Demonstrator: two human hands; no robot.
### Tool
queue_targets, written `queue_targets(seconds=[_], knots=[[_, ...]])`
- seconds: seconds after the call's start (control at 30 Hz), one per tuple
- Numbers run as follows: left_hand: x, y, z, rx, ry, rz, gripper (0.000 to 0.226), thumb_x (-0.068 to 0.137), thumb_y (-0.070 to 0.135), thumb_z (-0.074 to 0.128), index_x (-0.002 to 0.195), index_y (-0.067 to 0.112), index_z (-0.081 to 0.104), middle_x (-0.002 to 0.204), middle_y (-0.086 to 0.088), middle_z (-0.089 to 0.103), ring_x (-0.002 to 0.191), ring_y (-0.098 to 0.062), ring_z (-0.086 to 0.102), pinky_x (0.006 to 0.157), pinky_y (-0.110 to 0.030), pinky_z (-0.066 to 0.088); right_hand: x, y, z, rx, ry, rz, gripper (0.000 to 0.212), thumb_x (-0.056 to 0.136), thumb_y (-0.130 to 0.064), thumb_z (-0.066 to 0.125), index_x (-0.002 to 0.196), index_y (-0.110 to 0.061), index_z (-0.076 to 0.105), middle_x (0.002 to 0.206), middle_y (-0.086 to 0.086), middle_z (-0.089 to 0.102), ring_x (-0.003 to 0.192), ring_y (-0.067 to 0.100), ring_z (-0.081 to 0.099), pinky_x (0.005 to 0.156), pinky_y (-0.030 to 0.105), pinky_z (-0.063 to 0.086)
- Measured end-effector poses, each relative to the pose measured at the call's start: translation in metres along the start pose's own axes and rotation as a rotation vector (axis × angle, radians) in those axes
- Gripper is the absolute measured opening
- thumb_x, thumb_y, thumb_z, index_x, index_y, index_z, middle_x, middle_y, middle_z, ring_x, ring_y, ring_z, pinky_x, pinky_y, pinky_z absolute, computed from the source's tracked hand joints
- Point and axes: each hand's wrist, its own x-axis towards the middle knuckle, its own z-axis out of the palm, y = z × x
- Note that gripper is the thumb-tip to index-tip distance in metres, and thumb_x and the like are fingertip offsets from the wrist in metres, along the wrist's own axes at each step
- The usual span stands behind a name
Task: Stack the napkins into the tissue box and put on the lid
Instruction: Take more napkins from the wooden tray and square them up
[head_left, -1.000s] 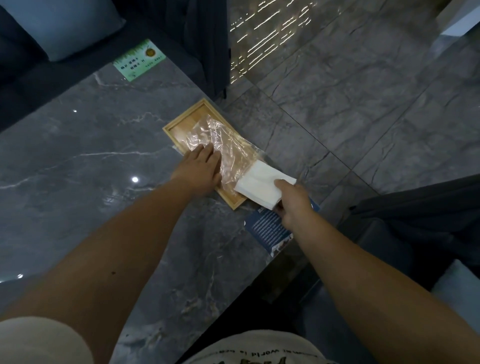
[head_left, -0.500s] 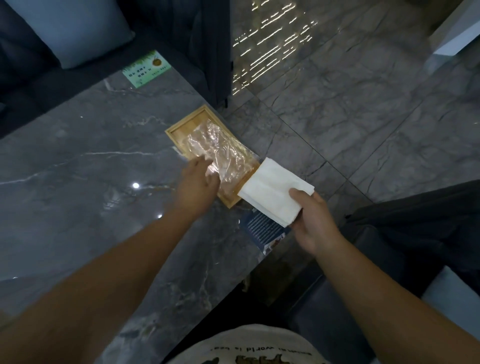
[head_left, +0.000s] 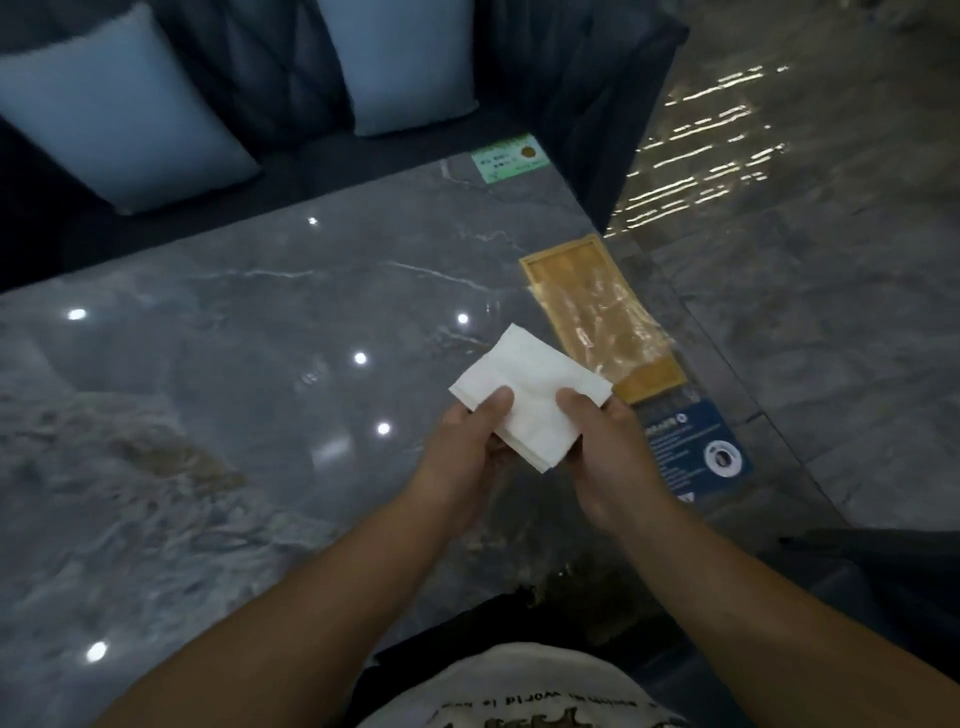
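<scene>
A stack of white napkins (head_left: 530, 387) is held above the grey marble table (head_left: 260, 389), with both hands on its near end. My left hand (head_left: 470, 447) grips the left corner, thumb on top. My right hand (head_left: 605, 452) grips the right corner, thumb on top as well. Beyond the napkins, at the table's right edge, lies a flat wooden tray-like piece (head_left: 563, 265) of the tissue box. A crumpled clear plastic wrapper (head_left: 610, 325) lies across it. Neither hand touches the wooden piece or the wrapper.
A blue printed card (head_left: 693, 447) lies on the table's right edge, near my right hand. A green card (head_left: 509, 156) sits at the far edge. A dark sofa with pale blue cushions (head_left: 119, 119) stands behind the table. Tiled floor (head_left: 831, 312) runs to the right.
My left hand left the plastic wrapper and came over to the napkins. Both hands now hold the stack, which moved left and toward me, away from the wooden piece. The view shifted up.
</scene>
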Motion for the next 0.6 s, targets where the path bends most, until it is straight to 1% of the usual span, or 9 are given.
queue_targets(seconds=[0.07,0.13,0.23,0.3,0.33,0.4,0.43,0.5,0.6], knots=[[-0.015,0.008,-0.032,-0.011,0.054,0.004,0.026,0.095,0.018,0.055,0.119,0.015,0.06,0.109,-0.007,0.074,0.097,-0.024,0.071,0.074,-0.035,0.057,-0.011,0.015,0.023,-0.109,-0.044,0.004,0.016,0.091,-0.02,0.061,0.108,-0.022,0.063,0.105,0.003,0.073,0.093,0.021,0.071,0.077,0.041,0.058],[-0.032,0.017,-0.065,-0.046,0.095,0.016,0.026,0.097,0.013,0.049,0.121,0.012,0.06,0.109,-0.008,0.074,0.098,-0.025,0.071,0.076,-0.037,0.057,-0.022,0.028,0.044,-0.286,-0.07,-0.026,0.021,0.09,-0.026,0.063,0.111,-0.021,0.06,0.111,0.006,0.069,0.094,0.019,0.069,0.078,0.037,0.058],[-0.062,0.03,-0.115,-0.065,0.106,0.066,0.027,0.097,0.01,0.048,0.121,0.01,0.059,0.113,-0.01,0.072,0.103,-0.027,0.069,0.08,-0.038,0.058,-0.037,0.04,0.076,-0.663,-0.183,-0.198,0.046,0.086,-0.036,0.066,0.127,-0.024,0.05,0.125,-0.004,0.057,0.106,0.009,0.058,0.084,0.028,0.05],[-0.083,0.039,-0.148,-0.044,0.111,0.103,0.027,0.095,0.011,0.051,0.121,0.009,0.06,0.113,-0.011,0.072,0.104,-0.029,0.069,0.081,-0.04,0.058,-0.054,0.045,0.103,-0.931,-0.277,-0.394,0.053,0.081,-0.045,0.067,0.127,-0.03,0.047,0.126,-0.01,0.048,0.109,0.005,0.051,0.086,0.026,0.045],[-0.093,0.042,-0.164,-0.022,0.114,0.127,0.027,0.093,0.013,0.054,0.119,0.01,0.062,0.111,-0.012,0.073,0.103,-0.029,0.069,0.08,-0.04,0.058,-0.064,0.049,0.119,-1.073,-0.301,-0.542,0.051,0.08,-0.046,0.067,0.125,-0.03,0.049,0.123,-0.01,0.046,0.108,0.004,0.049,0.086,0.026,0.043],[-0.112,0.049,-0.194,0.045,0.129,0.169,0.025,0.087,0.02,0.058,0.111,0.017,0.067,0.109,-0.01,0.074,0.101,-0.03,0.07,0.08,-0.042,0.058,-0.084,0.062,0.15,-1.337,-0.32,-0.84,0.043,0.079,-0.043,0.068,0.117,-0.025,0.057,0.116,-0.005,0.049,0.102,0.008,0.047,0.083,0.026,0.038],[-0.122,0.053,-0.208,0.085,0.145,0.191,0.023,0.085,0.023,0.06,0.106,0.022,0.07,0.108,-0.009,0.074,0.1,-0.029,0.07,0.082,-0.044,0.057,-0.094,0.069,0.165,-1.432,-0.34,-0.919,0.038,0.081,-0.041,0.068,0.113,-0.022,0.061,0.111,-0.003,0.054,0.099,0.012,0.05,0.081,0.026,0.037],[-0.139,0.059,-0.235,0.16,0.165,0.233,0.02,0.082,0.03,0.064,0.099,0.029,0.073,0.107,-0.006,0.074,0.1,-0.027,0.07,0.087,-0.049,0.055,-0.111,0.085,0.192,-1.505,-0.42,-0.919,0.024,0.084,-0.036,0.065,0.102,-0.021,0.064,0.101,-0.003,0.061,0.094,0.016,0.055,0.076,0.024,0.037],[-0.16,0.068,-0.271,0.207,0.162,0.263,0.024,0.078,0.037,0.065,0.1,0.035,0.073,0.109,-0.003,0.074,0.101,-0.024,0.07,0.084,-0.043,0.056,-0.128,0.102,0.222,-1.348,-0.513,-0.698,0.006,0.083,-0.031,0.066,0.083,-0.027,0.061,0.082,-0.013,0.061,0.076,0.003,0.055,0.062,0.011,0.038]])
